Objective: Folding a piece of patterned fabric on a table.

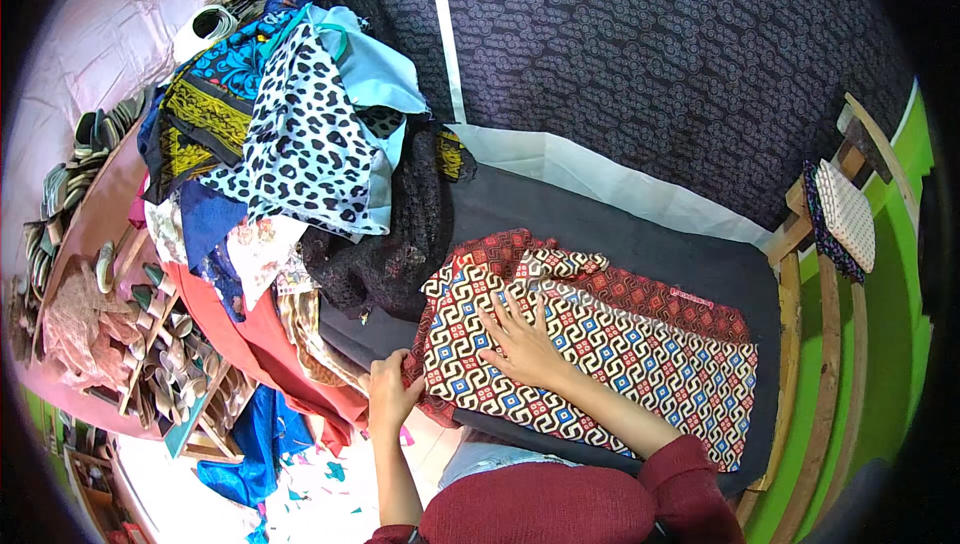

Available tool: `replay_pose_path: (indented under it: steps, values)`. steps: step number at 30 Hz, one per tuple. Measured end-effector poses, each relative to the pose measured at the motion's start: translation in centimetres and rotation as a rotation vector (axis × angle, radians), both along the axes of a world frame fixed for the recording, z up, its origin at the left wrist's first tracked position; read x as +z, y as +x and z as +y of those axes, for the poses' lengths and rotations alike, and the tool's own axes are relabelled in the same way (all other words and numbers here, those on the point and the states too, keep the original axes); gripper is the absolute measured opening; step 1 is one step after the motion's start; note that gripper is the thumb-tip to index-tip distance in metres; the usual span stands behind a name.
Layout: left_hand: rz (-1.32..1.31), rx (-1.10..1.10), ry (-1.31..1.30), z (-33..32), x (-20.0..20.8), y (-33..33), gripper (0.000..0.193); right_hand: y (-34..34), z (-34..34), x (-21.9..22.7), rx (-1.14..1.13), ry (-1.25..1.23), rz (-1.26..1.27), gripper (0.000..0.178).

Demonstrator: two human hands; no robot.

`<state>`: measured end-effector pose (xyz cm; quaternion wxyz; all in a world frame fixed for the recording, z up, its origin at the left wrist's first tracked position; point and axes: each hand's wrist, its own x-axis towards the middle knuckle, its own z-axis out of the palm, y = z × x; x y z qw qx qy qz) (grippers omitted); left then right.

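A printed cloth (640, 374) in red, cream, black and blue lies spread over a dark-covered work surface (620, 219). Its upper part shows a dark red patterned layer (650, 289), and a cream-patterned flap rests near the top. My right hand (525, 344) presses flat on the cloth with its fingers spread. At the cloth's left edge my left hand (392, 392) is closed, fingers and thumb on the red edge. Part of that edge is hidden under the fingers.
A heap of mixed fabrics, topped by a leopard-print piece (305, 134), stands at the upper left. Several shoes (175, 374) crowd wooden racks on the left. Scraps lie on the floor (320, 484) below. At right, folded cloths (845, 219) hang on a wooden frame (830, 374).
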<state>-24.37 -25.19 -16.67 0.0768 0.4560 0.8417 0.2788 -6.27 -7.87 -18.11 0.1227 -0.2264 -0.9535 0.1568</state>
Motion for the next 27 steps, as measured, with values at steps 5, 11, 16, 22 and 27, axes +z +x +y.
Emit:
replay_pose_path:
  steps: [5, 11, 16, 22, 27]
  values:
    - [-0.197, -0.073, -0.055, 0.8, 1.5, -3.2, 0.020, 0.2, 0.1, -0.8, -0.012, 0.057, -0.035, 0.066]
    - [0.148, 0.205, 0.434, 2.1, 7.6, -6.0, 0.016, 0.1, 0.0, -0.5, -0.014, 0.094, -0.022, 0.065]
    - [0.692, 0.337, 0.643, 5.9, 13.4, -8.5, 0.032, 0.3, 0.1, -0.7, -0.015, 0.092, -0.018, 0.062]
    - [0.738, 0.340, 1.016, 10.2, 20.2, -9.7, 0.028, 0.0, -0.3, -0.2, -0.010, 0.081, -0.051, 0.060]
    - [0.469, 0.205, 1.003, 14.4, 23.4, -7.3, 0.028, 0.2, 0.0, -0.8, -0.013, 0.041, -0.030, 0.057]
